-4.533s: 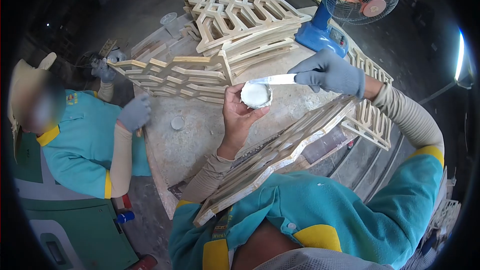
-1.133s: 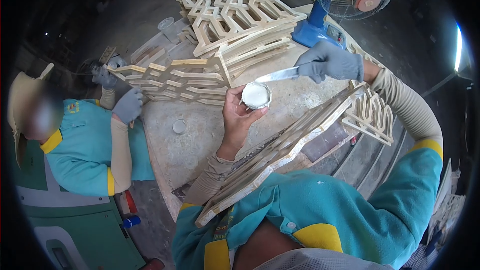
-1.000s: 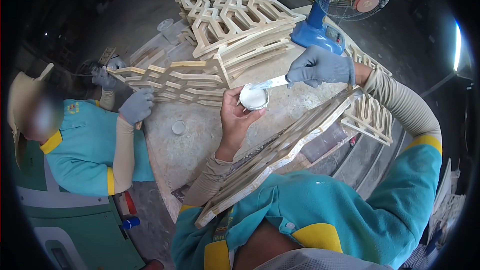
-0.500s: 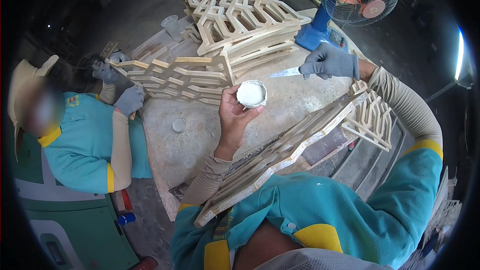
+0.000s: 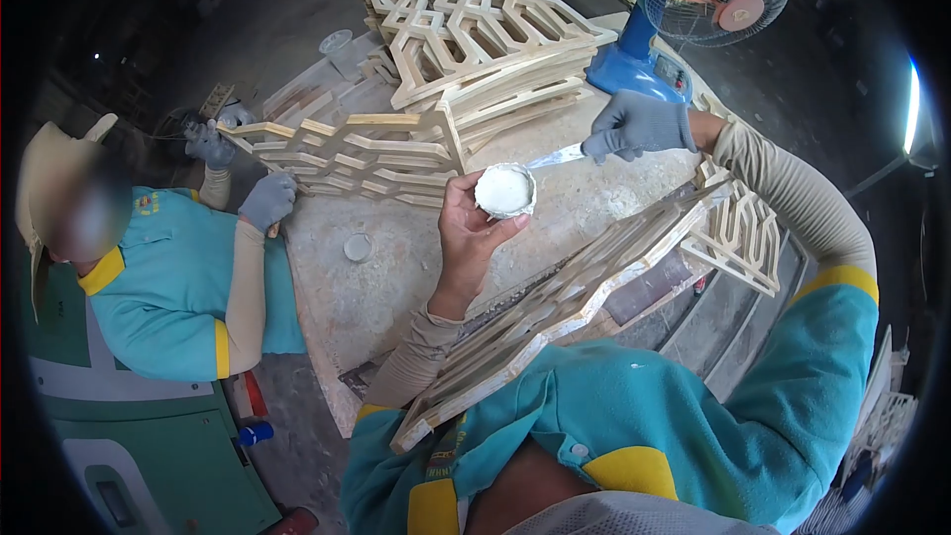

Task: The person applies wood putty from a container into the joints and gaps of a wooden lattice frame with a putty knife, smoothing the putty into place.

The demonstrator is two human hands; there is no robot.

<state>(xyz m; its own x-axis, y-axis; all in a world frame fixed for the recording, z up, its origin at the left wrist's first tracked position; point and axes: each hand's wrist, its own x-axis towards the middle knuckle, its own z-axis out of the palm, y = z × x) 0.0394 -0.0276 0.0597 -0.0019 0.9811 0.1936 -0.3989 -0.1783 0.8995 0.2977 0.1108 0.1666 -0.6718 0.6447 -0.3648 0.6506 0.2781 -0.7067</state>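
Observation:
My bare left hand (image 5: 470, 238) is closed around a small round cup of white paste (image 5: 505, 190), its mouth turned up toward me. In my gloved right hand (image 5: 639, 126) is a putty knife (image 5: 557, 156), its whitish blade pointing left. The blade's tip reaches the cup's right rim; whether it touches cannot be made out. Below both hands, a wooden lattice panel (image 5: 575, 297) leans at a slant between the table edge and my body.
A co-worker (image 5: 188, 267) at the left holds another lattice panel (image 5: 357, 154) with gloved hands. Stacked lattice panels (image 5: 475, 30) stand at the back of the table (image 5: 396, 277), beside a blue fan (image 5: 634, 64). A small round lid (image 5: 358, 248) lies on the tabletop.
My right hand has moved left and slightly down, bringing the putty knife's tip to the cup's rim. The cup has shifted slightly right.

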